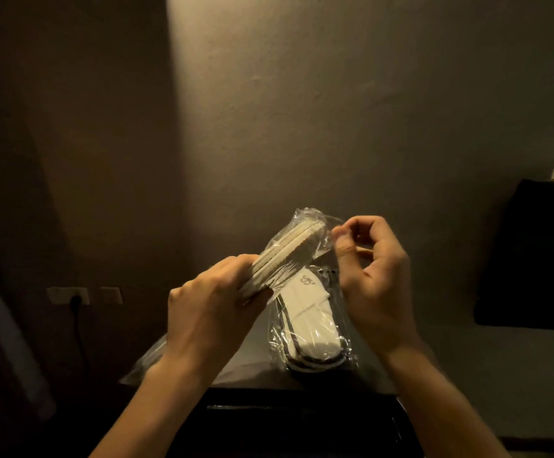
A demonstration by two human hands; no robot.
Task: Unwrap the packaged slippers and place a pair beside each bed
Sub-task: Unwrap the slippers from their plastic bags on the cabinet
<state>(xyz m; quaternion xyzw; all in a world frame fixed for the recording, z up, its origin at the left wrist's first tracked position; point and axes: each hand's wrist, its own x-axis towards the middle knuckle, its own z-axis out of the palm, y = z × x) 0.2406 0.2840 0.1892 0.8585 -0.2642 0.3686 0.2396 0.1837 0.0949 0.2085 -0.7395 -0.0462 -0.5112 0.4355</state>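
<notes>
- My two bare forearms come up from the bottom edge, nearest to me, and meet over a dark tabletop (256,378) pushed against a plain wall (335,110).
- My left hand (209,309) is curled tight round the lower end of a packaged pair of slippers (289,249), fingers wrapped over the plastic, holding it up off the table and tilted so its far end points up and to the right.
- Through the clear wrap I can see the pale edges of the soles stacked together.
- My right hand (371,276) is at the upper end of that pack; thumb and forefinger are closed together on the loose clear plastic there, while the other fingers curl loosely above it.
- A second packaged pair (308,325) lies flat on the tabletop, under and between my hands, in its clear bag. Its white uppers face up, a small logo shows near the far end, and dark stripes run along the sole edge.
- More clear plastic (150,358) sticks out below my left wrist; I cannot tell what it belongs to.
- A wall socket (69,295) with a dark plug in it sits low on the wall to the left, a cord hanging down from it.
- At the right edge stands a large dark shape (533,252); too dim to tell what it is.
</notes>
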